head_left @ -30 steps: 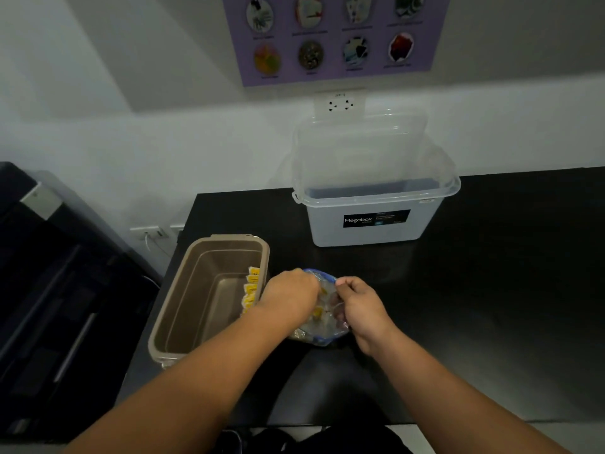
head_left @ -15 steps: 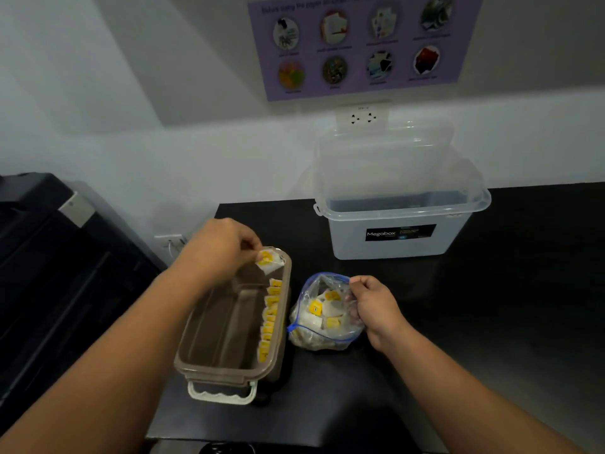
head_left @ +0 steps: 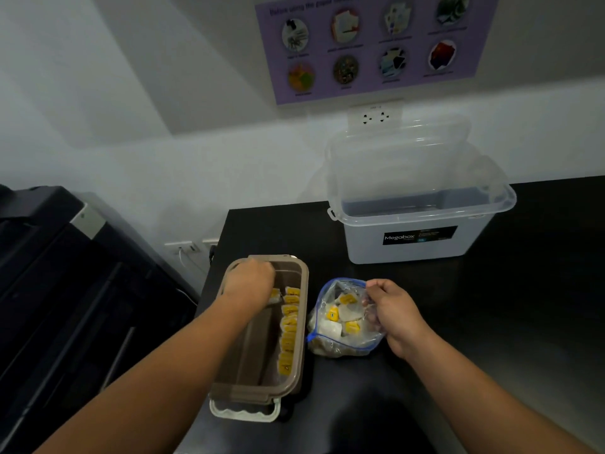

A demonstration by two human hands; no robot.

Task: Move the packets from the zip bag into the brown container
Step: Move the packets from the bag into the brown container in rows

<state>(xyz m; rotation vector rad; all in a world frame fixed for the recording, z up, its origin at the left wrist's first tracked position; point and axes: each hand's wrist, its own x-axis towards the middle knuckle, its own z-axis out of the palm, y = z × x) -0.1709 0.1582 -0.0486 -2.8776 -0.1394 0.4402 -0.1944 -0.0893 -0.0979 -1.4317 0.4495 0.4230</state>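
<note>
Lowered since half a second ago: left hand (head_left: 248, 283), formerly raised at the far rim of the brown container (head_left: 242, 393), is now sunk inside it at the far end.

- Packet (head_left: 276, 294): white with a yellow label, pinched in the curled fingers of the left hand and held just beside the far end of the row of packets (head_left: 288, 332).
- Row of packets: stood on edge along the container's right wall, yellow labels uppermost.
- Brown container: open-topped, set near the left edge of the black table (head_left: 491, 322). A cream latch (head_left: 244, 412) is seen at its near end.
- Zip bag (head_left: 340, 347): clear with a blue edge, placed just to the right of the container, mouth open and turned upward. Loose packets (head_left: 340, 317) are seen inside.
- Right hand (head_left: 393, 314): unchanged in place. The right side of the bag's mouth is gripped between curled fingers and thumb.
- Hands: kept apart, one at each vessel.
- Clear storage box (head_left: 419, 247): labelled Megabox, placed farther back on the table, well apart from the bag. Its lid (head_left: 399, 152) is tilted up toward the wall.
- Wall: a purple poster (head_left: 370, 44) is mounted above a wall socket (head_left: 375, 116).
- Dark machine (head_left: 65, 273): located left of the table.
</note>
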